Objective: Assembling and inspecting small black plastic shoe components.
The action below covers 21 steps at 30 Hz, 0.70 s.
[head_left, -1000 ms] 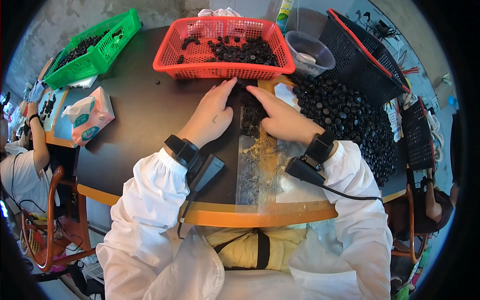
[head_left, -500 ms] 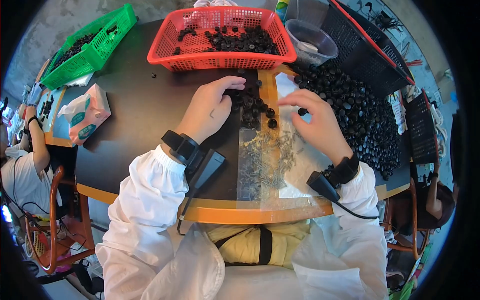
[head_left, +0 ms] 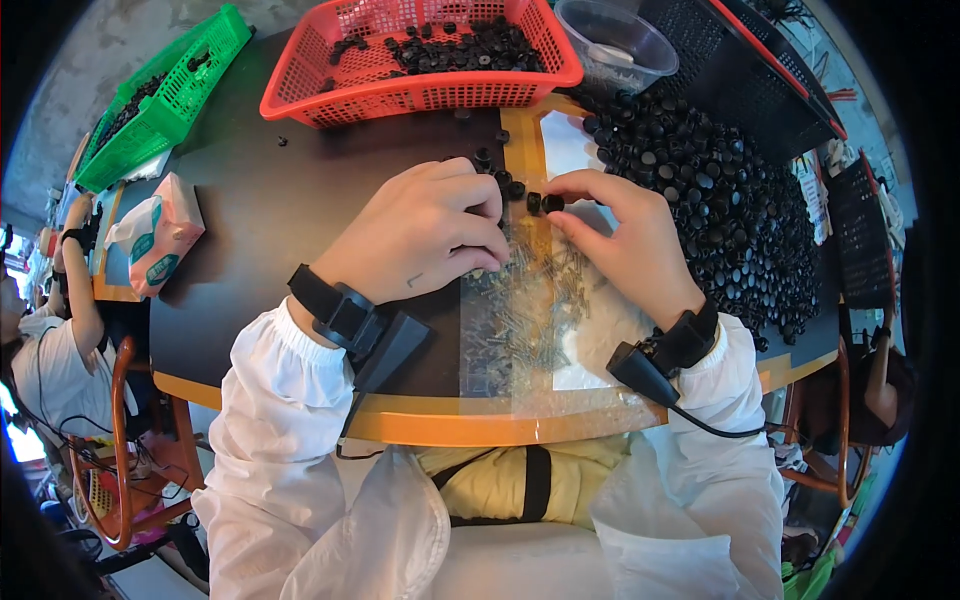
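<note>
My right hand (head_left: 640,245) pinches a small round black cap (head_left: 552,203) between thumb and forefinger, above the orange tape strip; another black cap touches its left side. My left hand (head_left: 425,225) is bent over the left part of the work spot, its thumb and fingertips drawn together at the edge of a scatter of thin metal pins (head_left: 545,300). Whatever lies between those fingertips is too small or hidden to make out. A few loose black caps (head_left: 503,180) sit just beyond the left fingers, partly covered by them.
A red basket (head_left: 420,97) holding black parts stands at the far side. To the right lies a large heap of black caps (head_left: 700,200) before a black crate (head_left: 725,80). A clear tub (head_left: 640,70), green basket (head_left: 170,125) and tissue pack (head_left: 165,235) are around. Other people sit at both sides.
My left hand has come nearer, from the loose caps to the pins, and its fingers have curled in. My right thumb and forefinger have closed on a cap. The view has shifted slightly.
</note>
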### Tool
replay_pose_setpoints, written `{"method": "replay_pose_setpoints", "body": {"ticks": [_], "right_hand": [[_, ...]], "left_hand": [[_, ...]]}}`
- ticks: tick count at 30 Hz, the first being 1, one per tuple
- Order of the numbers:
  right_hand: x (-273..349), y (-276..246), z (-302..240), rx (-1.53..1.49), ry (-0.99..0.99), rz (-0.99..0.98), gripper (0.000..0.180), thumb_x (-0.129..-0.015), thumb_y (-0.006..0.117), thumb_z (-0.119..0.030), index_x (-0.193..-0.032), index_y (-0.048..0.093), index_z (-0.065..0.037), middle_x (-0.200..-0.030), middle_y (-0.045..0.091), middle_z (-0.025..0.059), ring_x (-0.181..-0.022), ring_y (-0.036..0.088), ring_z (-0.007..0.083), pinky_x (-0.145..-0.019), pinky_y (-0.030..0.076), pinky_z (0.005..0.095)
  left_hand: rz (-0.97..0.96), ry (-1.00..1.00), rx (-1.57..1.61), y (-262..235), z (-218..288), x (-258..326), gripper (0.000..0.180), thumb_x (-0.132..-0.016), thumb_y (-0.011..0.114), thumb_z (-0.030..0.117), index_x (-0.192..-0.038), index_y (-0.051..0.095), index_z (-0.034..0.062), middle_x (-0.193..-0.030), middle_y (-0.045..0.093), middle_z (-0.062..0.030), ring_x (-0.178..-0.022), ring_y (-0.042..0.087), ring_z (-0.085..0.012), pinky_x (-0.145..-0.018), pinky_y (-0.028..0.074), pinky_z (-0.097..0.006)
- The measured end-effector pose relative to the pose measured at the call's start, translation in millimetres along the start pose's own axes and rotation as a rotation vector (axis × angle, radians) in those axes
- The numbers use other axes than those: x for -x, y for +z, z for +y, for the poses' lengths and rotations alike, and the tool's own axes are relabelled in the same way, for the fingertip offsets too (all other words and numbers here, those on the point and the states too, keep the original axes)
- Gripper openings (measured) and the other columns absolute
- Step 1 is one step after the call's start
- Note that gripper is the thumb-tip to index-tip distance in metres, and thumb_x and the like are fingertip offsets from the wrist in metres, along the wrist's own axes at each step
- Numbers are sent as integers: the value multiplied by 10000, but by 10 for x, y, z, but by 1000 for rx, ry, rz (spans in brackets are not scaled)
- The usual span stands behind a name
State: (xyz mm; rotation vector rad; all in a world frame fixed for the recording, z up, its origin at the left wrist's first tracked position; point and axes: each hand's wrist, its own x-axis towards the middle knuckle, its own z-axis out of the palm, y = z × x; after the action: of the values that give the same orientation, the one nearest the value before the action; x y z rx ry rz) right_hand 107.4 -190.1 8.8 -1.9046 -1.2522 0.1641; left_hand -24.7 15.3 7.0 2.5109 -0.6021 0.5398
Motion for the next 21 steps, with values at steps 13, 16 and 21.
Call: {"method": "replay_pose_setpoints", "body": {"ticks": [13,16,21], "right_hand": [[41,118,-15,-403,41,46,284,-795,761,-25,-1057,651,-31,-974,685,40,-875,663,125,-802,538,272],[67,81,-36,-417,64,41,277,-790,768,-20,-1041,651,-25,-966,693,33,-888,666,117,-800,531,261],[75,114,-32,-506,95,21,277,-792,767,-16,-1048,662,-26,-986,700,27,-901,672,114,-798,533,264]], "left_hand": [[-47,-63,33,41,90,-47,143,-771,718,35,-896,652,60,-897,590,-48,-836,565,-249,-715,482,-357],[108,-281,233,35,137,-93,152,-818,685,-12,-955,655,44,-923,605,-62,-843,585,-225,-728,489,-330],[299,-193,314,26,146,-82,172,-851,658,-48,-1008,663,23,-976,625,-92,-884,618,-213,-772,498,-288]]}}
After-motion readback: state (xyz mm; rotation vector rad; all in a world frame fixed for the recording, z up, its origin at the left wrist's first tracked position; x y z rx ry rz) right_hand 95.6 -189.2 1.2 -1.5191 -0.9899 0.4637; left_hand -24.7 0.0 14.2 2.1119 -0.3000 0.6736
